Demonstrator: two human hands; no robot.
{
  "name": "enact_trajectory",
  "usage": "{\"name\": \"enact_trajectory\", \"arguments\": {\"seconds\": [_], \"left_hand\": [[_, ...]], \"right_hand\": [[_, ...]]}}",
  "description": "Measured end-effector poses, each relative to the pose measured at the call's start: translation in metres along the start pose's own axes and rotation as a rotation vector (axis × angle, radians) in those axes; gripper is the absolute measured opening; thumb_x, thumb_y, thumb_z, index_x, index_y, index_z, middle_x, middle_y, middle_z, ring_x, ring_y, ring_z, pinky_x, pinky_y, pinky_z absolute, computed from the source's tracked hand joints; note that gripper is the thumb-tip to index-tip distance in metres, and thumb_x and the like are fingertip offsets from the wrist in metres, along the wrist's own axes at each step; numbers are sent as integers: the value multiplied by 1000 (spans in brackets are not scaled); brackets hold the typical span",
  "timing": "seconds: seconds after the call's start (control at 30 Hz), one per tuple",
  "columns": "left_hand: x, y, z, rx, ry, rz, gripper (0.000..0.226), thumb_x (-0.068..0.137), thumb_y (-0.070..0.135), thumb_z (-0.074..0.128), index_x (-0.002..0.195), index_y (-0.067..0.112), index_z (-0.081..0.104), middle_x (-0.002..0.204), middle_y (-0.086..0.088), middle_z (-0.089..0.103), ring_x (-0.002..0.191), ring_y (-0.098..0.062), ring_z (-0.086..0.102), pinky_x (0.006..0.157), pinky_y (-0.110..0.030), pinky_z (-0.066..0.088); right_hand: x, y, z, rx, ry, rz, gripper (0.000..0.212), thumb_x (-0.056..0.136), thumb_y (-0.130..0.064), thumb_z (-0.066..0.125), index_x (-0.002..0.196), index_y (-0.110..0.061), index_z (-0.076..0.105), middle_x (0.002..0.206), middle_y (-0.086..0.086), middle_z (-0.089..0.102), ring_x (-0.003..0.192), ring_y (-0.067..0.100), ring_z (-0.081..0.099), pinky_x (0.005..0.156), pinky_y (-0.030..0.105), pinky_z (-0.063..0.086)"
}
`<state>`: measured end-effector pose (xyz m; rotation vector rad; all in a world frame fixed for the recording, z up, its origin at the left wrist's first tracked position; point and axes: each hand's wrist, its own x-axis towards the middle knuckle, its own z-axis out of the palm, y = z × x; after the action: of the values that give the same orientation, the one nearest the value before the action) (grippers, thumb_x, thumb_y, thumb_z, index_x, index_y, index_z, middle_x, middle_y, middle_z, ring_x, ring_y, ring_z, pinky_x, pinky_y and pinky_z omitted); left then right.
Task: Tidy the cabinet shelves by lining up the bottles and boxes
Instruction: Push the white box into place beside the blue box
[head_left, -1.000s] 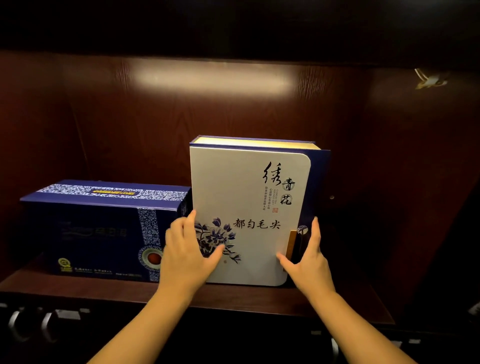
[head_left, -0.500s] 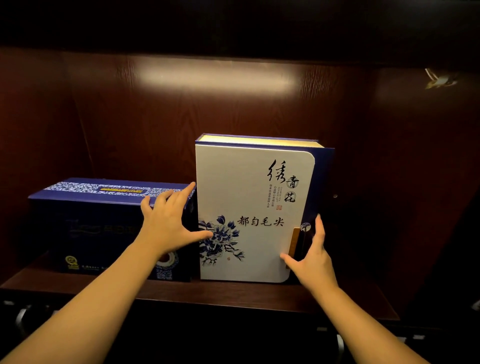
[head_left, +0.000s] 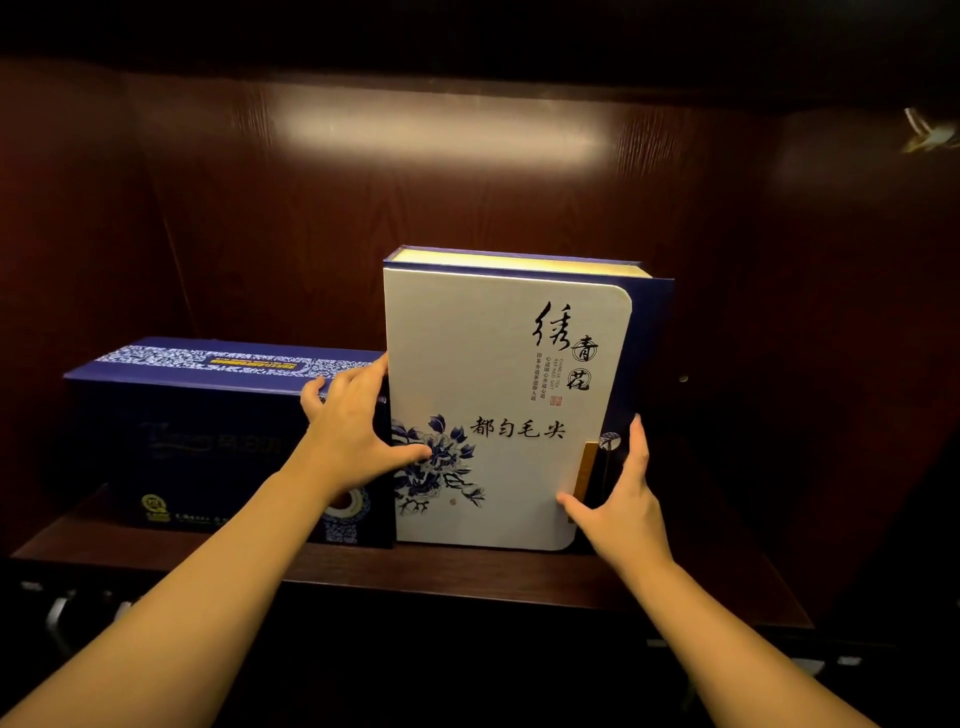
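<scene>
A tall white tea box (head_left: 498, 364) with blue flowers and black calligraphy stands upright on the dark wooden shelf (head_left: 441, 571). A low dark blue box (head_left: 208, 431) lies to its left, touching it. My left hand (head_left: 353, 436) grips the white box's left edge, thumb on the front, fingers over the blue box's top corner. Along the white box's lower right edge lies my right hand (head_left: 618, 504), thumb on the front by the brown clasp, fingers up the side.
The cabinet's back and side walls (head_left: 415, 208) are dark red wood, lit from above. To the right of the white box the shelf is bare. Metal drawer handles (head_left: 57, 618) show below the shelf at the lower left.
My left hand has slid from the white box's front up and left to its left edge, over the blue box's corner. My right hand has stayed at the right edge.
</scene>
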<state>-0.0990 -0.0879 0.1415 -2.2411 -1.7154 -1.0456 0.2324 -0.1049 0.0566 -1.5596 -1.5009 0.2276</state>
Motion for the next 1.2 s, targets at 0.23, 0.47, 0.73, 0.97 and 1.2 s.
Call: {"name": "enact_trajectory", "arguments": {"seconds": [0.23,0.47,0.73,0.97,1.2], "left_hand": [[1,-4,1,-39,40,2,101,65,68,77,148,33,30,138,9,50,134,-18,36,113,-51,8],[2,-6,2,-63,78,9,90,70,57,81,144,31,37,134,8,54,131,-17,40,111,-49,10],[1,-7,2,-94,81,9,87,68,56,83,140,34,40,126,12,56,125,-15,45,112,-49,12],[0,-9,2,-103,92,18,87,68,55,84,140,32,40,127,11,56,123,-15,47,111,-47,12],[1,-6,4,-22,74,-10,79,73,57,78,138,30,42,129,9,55,127,-18,44,113,-48,11]], "right_hand": [[-4,-1,1,9,2,-10,136,67,-43,89,147,-57,-20,155,13,40,122,41,56,95,50,49],[-4,1,-1,36,0,-24,136,69,-37,89,147,-58,-20,160,7,32,134,38,47,101,48,43],[-9,3,0,48,19,-29,133,72,-34,88,148,-58,-19,160,5,31,135,37,45,101,43,41],[-10,1,1,21,13,-18,132,72,-39,87,148,-56,-20,160,7,32,131,40,50,98,45,44],[-9,-3,2,-20,11,-26,132,73,-38,86,149,-53,-21,161,8,30,122,43,56,94,47,49]]}}
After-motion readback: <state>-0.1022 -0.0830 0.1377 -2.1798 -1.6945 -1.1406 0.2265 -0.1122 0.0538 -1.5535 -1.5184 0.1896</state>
